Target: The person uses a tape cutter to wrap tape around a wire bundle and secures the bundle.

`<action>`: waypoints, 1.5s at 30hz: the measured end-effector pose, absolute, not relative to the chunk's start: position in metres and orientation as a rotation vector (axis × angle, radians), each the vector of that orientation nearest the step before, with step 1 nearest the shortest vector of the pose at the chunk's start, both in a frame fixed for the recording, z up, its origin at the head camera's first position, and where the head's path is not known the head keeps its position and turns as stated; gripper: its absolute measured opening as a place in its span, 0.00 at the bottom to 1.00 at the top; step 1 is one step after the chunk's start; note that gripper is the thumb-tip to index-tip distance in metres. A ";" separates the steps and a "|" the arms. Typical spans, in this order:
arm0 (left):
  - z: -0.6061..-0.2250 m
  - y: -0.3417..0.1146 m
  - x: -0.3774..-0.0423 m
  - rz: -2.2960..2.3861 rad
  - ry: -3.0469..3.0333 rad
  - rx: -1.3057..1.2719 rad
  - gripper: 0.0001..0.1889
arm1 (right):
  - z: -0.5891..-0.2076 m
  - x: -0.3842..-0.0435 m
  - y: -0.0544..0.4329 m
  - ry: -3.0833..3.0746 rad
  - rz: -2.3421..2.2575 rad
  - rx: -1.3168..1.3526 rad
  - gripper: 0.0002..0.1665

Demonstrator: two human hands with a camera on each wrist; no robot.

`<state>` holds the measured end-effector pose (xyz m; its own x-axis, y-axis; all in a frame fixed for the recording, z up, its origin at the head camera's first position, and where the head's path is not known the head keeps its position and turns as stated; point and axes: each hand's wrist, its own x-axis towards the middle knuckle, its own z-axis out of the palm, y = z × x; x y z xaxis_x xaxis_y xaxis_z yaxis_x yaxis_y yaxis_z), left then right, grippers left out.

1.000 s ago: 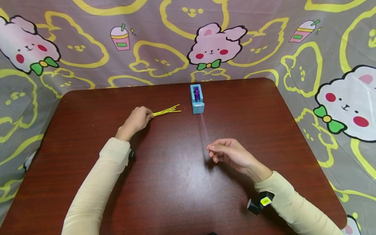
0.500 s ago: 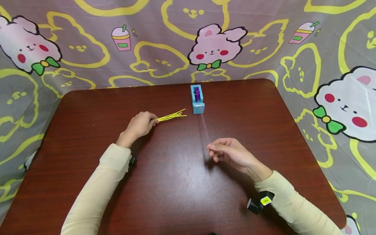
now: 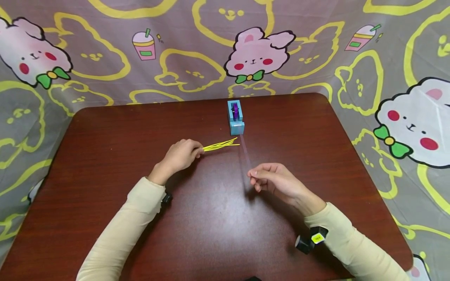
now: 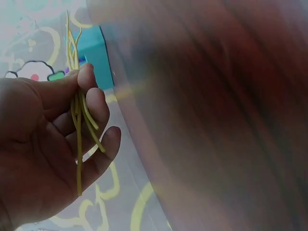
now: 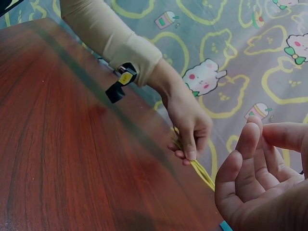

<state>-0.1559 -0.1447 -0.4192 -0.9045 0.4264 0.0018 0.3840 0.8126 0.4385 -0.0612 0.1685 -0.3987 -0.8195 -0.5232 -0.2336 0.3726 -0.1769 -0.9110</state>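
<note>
In the head view my left hand [image 3: 183, 154] pinches a bundle of thin yellow strands [image 3: 221, 145] between thumb and forefinger, their free ends pointing right. The left wrist view shows the strands [image 4: 78, 139] crossing under the fingertips, with several tails hanging over the palm. Beyond my hands stands a light blue tape dispenser [image 3: 237, 129] with a purple core [image 3: 235, 111]. From it a clear strip of tape [image 3: 245, 151] stretches toward me, and my right hand [image 3: 277, 182] pinches its end. The strand tips come right up to the strip, just in front of the dispenser.
The dark red-brown table [image 3: 197, 226] has rounded far corners. A cartoon-printed cloth [image 3: 197, 35] hangs behind it and along both sides. Black wrist cameras [image 3: 306, 242] ride on both sleeves.
My left hand has moved right and slightly nearer with the yellow strands, bringing their tips up to the tape. My right hand and the dispenser have stayed about where they were.
</note>
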 end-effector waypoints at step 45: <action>-0.392 -0.060 -0.097 0.805 2.803 0.946 0.09 | -0.404 -0.059 0.165 1.493 -2.099 -0.118 0.12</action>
